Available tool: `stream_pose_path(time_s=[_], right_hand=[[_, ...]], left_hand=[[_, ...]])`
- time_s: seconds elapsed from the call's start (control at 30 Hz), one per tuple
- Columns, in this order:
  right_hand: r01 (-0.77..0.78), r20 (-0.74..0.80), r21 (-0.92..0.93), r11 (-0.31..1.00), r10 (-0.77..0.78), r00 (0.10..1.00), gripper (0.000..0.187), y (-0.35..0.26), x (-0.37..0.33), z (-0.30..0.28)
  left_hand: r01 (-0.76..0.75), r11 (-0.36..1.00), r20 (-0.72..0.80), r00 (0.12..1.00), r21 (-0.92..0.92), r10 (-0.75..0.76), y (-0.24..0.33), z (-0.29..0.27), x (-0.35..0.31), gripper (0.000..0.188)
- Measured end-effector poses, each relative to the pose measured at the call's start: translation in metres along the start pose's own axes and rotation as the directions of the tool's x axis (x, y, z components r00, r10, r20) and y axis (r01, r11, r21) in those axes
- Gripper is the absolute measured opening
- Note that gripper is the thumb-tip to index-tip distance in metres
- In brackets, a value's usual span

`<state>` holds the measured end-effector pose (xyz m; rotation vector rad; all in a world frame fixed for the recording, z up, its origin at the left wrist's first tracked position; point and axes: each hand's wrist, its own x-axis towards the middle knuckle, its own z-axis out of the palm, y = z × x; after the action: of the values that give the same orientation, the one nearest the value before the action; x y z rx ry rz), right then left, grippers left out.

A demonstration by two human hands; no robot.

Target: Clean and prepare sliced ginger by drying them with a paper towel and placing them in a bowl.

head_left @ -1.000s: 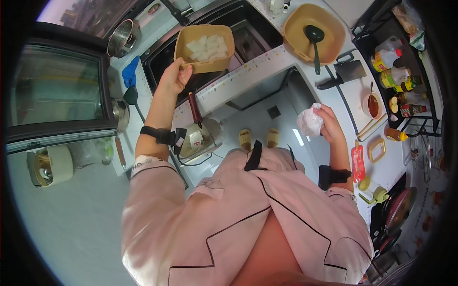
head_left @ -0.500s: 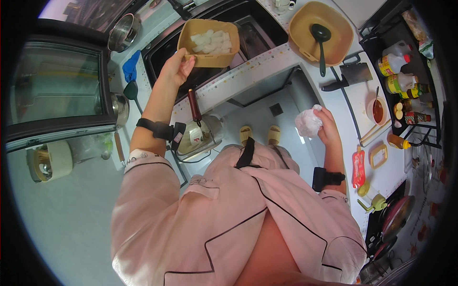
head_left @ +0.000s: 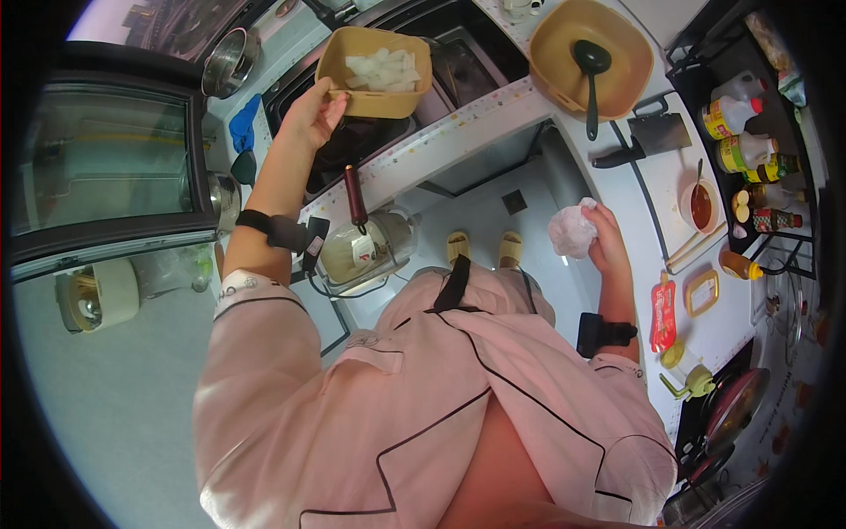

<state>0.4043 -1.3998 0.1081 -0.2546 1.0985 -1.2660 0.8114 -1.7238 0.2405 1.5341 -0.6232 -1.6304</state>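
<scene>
Evidently, you're at a holding step: your left hand [head_left: 315,115] is closed on the near-left corner of the smaller tan tub [head_left: 381,105], which keeps white pieces [head_left: 385,69] over the dark sink [head_left: 464,70]; whether its base rests on anything is hard to tell from above. Your right hand [head_left: 608,240] grips a crumpled white wad [head_left: 572,232] well apart from it, so moving the tub would call for a firm 1-handed grip and a level rim. Mind the brown handle [head_left: 355,197] near your left forearm [head_left: 286,167]. On the worktop [head_left: 619,188] sit a larger tan tub [head_left: 624,75] with 1 dark ladle [head_left: 591,56], a cleaver [head_left: 663,133] and a bowl of red sauce [head_left: 701,207].
</scene>
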Motion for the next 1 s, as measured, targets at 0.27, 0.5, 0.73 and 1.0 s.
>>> stream_pose_path(time_s=[0.27, 0.5, 0.73, 1.0], right_hand=[[-0.01, 0.005, 0.008, 1.0, 0.01, 1.0, 0.026, 0.006, 0.005, -0.013], [-0.027, -0.004, 0.007, 1.0, 0.027, 1.0, 0.027, 0.01, 0.011, -0.016], [-0.023, -0.02, 0.026, 0.999, 0.024, 1.0, 0.029, 0.017, 0.015, -0.019], [-0.019, 0.019, 0.045, 0.999, 0.018, 1.0, 0.026, 0.012, 0.012, -0.016]], left_hand=[[-0.022, 0.995, -0.012, 1.0, 0.096, 0.023, 0.016, 0.003, -0.002, 0.021], [-0.001, 0.985, -0.013, 1.0, 0.17, 0.004, 0.028, 0.006, 0.006, 0.022], [-0.01, 0.98, 0.008, 1.0, 0.198, 0.008, 0.033, 0.008, 0.014, 0.02], [-0.045, 0.978, 0.018, 0.999, 0.203, 0.042, 0.022, 0.018, 0.014, 0.024]])
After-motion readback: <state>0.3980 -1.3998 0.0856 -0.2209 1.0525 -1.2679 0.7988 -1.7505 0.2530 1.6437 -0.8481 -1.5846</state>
